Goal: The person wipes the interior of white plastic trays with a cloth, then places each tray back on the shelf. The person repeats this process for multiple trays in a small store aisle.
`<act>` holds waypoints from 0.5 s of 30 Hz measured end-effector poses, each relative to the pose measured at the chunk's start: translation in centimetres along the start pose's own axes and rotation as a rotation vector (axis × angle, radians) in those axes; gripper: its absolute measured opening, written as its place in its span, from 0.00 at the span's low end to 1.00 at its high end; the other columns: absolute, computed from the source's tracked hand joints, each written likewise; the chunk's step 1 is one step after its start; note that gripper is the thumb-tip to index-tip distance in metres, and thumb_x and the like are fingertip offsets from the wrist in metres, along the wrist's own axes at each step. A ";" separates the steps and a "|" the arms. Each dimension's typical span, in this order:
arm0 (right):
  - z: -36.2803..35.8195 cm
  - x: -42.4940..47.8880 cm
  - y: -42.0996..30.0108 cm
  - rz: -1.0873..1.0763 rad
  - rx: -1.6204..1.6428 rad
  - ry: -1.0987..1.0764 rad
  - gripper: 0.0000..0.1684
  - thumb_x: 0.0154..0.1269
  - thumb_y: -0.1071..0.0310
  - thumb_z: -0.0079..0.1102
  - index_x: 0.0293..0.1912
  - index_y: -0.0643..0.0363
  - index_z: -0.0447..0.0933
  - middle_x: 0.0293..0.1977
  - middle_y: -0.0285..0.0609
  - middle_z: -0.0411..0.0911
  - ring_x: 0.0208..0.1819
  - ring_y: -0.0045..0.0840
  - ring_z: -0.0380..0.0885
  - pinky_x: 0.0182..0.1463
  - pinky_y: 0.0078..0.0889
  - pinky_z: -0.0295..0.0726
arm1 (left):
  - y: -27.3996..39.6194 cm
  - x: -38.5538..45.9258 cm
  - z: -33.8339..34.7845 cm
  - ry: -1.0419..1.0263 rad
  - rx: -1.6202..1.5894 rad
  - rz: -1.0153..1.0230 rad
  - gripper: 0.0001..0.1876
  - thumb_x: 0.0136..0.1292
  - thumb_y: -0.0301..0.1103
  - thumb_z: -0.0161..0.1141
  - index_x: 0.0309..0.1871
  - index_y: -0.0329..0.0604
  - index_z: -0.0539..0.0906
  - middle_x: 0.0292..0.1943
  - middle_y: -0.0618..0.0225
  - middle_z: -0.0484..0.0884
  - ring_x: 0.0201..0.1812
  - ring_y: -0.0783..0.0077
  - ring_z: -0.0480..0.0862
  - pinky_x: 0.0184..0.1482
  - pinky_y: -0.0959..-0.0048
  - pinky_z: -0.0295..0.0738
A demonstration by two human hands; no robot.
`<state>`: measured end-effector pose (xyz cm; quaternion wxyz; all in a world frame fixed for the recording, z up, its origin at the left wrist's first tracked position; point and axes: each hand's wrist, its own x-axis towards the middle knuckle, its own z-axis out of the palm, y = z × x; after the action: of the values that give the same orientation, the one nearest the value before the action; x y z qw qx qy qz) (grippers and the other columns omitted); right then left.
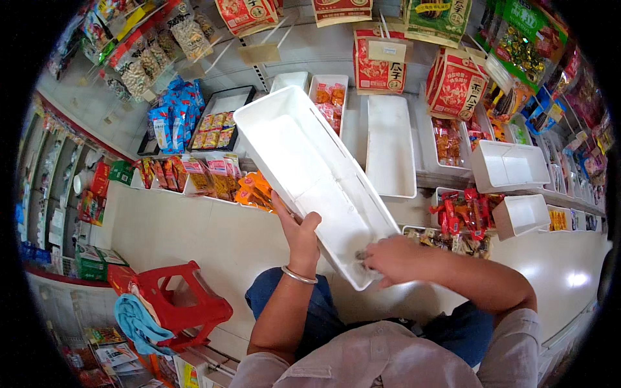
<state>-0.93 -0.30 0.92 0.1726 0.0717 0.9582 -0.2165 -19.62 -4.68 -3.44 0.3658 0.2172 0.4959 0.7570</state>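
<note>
A long white plastic bin (315,160) is held tilted in front of me, its open side facing up at me. My left hand (298,235) grips its left long side, thumb over the rim and fingers underneath. A metal bangle (299,275) circles that wrist. My right hand (395,259) reaches inside the bin's near end, fingers bent around a small greyish wad (361,255); its material cannot be made out. Faint smudges and a crack-like line mark the bin's floor. Beyond it, another long white bin (391,145) lies on the shelf.
Red plastic stool (194,300) at left, with a blue cloth (140,322) hanging beside it. Snack packets in white bins line the low shelf, orange packets (254,191) among them. Two white bins (509,165) stick out at right. Seed bags (381,63) hang overhead.
</note>
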 end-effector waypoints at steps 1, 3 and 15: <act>-1.1 0.4 0.7 0.095 0.117 0.015 0.21 0.48 0.59 0.61 0.41 0.59 0.74 0.34 0.41 0.72 0.38 0.38 0.74 0.40 0.40 0.73 | -0.1 0.1 0.0 -0.001 -0.009 0.023 0.49 0.38 0.16 0.50 0.68 0.39 0.41 0.64 0.58 0.54 0.62 0.62 0.59 0.64 0.70 0.52; -3.1 2.1 1.8 0.282 0.355 0.045 0.24 0.50 0.60 0.59 0.46 0.62 0.72 0.36 0.45 0.71 0.41 0.42 0.74 0.41 0.43 0.73 | -0.2 -0.1 0.0 0.001 0.006 0.072 0.49 0.37 0.16 0.50 0.68 0.39 0.43 0.64 0.58 0.53 0.64 0.62 0.57 0.64 0.70 0.51; 3.3 10.9 2.4 0.786 0.255 0.476 0.30 0.61 0.68 0.39 0.61 0.69 0.53 0.49 0.56 0.64 0.37 0.46 0.76 0.42 0.45 0.77 | -1.1 -0.7 1.3 0.029 -0.004 0.099 0.46 0.37 0.20 0.53 0.67 0.36 0.50 0.63 0.60 0.58 0.62 0.65 0.61 0.64 0.71 0.53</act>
<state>-9.54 1.05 -6.72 0.0068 0.4967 0.8374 -0.2281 -17.93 -4.17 -3.89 0.3209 0.2296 0.4884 0.7783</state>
